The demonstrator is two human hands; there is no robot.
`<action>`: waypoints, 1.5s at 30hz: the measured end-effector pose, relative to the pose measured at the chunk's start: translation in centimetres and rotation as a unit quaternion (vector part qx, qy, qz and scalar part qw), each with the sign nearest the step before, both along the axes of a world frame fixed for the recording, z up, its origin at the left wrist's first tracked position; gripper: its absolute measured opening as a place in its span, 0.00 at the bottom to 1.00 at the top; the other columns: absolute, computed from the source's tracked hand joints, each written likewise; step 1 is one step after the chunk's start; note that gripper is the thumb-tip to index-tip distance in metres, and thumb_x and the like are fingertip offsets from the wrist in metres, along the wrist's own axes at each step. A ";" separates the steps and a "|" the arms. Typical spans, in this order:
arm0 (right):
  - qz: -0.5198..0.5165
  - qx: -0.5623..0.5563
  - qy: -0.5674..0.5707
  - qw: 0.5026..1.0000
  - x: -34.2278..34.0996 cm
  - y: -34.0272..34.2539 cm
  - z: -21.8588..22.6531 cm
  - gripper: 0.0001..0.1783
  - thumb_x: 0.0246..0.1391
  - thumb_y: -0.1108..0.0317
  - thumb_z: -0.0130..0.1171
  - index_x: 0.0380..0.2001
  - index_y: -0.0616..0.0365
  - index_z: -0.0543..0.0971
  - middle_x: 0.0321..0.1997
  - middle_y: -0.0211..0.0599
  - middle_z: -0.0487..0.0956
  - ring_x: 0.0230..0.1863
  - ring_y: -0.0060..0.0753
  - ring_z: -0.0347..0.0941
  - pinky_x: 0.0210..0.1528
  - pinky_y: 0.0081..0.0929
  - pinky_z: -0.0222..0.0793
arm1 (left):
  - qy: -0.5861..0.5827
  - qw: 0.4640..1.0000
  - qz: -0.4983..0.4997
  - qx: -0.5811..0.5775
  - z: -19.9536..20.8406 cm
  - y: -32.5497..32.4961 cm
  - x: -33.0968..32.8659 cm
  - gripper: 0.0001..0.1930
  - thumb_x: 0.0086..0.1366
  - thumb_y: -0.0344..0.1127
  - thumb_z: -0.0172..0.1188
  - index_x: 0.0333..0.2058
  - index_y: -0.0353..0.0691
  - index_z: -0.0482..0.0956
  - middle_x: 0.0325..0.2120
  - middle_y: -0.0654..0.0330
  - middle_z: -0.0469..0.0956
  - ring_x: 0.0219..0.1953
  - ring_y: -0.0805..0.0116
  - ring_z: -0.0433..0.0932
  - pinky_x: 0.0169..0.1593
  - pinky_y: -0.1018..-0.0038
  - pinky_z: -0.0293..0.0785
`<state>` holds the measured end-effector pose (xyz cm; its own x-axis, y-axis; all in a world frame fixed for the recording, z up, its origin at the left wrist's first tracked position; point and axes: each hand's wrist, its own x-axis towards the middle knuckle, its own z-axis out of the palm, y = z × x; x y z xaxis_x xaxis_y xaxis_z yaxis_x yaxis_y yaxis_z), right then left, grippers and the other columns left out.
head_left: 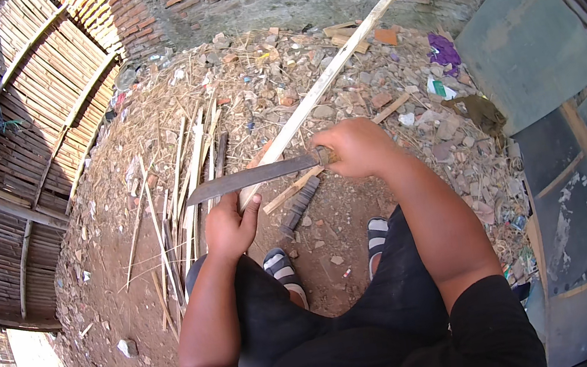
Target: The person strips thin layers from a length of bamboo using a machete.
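While left hand [231,228] clasps pale strip [324,80], fingers closed, right hand [357,148] grips machete [255,179]; best keep left thumb clear of its edge

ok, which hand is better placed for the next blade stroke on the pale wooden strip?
Right, probably: the right hand grips the machete by its handle, blade crossing the pale wooden strip. The left hand is busy holding the strip's near end.

One machete [252,179], one held wood strip [325,81], two sandals [280,263], one purple cloth [445,52].
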<state>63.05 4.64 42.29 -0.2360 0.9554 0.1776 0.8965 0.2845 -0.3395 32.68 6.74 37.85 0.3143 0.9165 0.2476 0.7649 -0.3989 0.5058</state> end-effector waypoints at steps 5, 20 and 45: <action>-0.215 0.060 0.125 0.967 5.2 0.4 0.1 0.22 0.54 0.54 0.72 0.47 0.54 0.83 0.30 0.48 0.83 0.36 0.54 0.82 0.39 0.48 0.75 | 0.017 0.999 0.012 -0.025 1.1 -0.3 0.2 0.22 0.69 0.55 0.62 0.36 0.38 0.77 0.20 0.49 0.79 0.26 0.42 0.81 0.32 0.51 0.74; 0.004 0.029 0.024 0.999 1.5 0.4 -0.9 0.15 0.46 0.65 0.69 0.39 0.52 0.81 0.32 0.45 0.83 0.39 0.56 0.81 0.41 0.50 0.76 | -0.015 0.999 0.002 -0.029 0.5 -0.2 0.3 0.21 0.69 0.54 0.63 0.38 0.37 0.79 0.20 0.48 0.79 0.27 0.45 0.81 0.32 0.54 0.74; -0.059 0.033 0.049 0.997 0.8 0.4 -0.8 0.17 0.48 0.64 0.70 0.43 0.52 0.83 0.36 0.45 0.84 0.40 0.55 0.82 0.41 0.48 0.77 | -0.036 0.999 0.015 -0.037 -0.1 0.4 -0.1 0.23 0.70 0.56 0.62 0.36 0.37 0.77 0.19 0.49 0.77 0.24 0.45 0.79 0.30 0.55 0.71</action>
<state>63.80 5.05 41.53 -0.1019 0.9610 0.2572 0.8883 0.2043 -0.4113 32.54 7.15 37.78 0.2706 0.9417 0.2001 0.7360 -0.3364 0.5875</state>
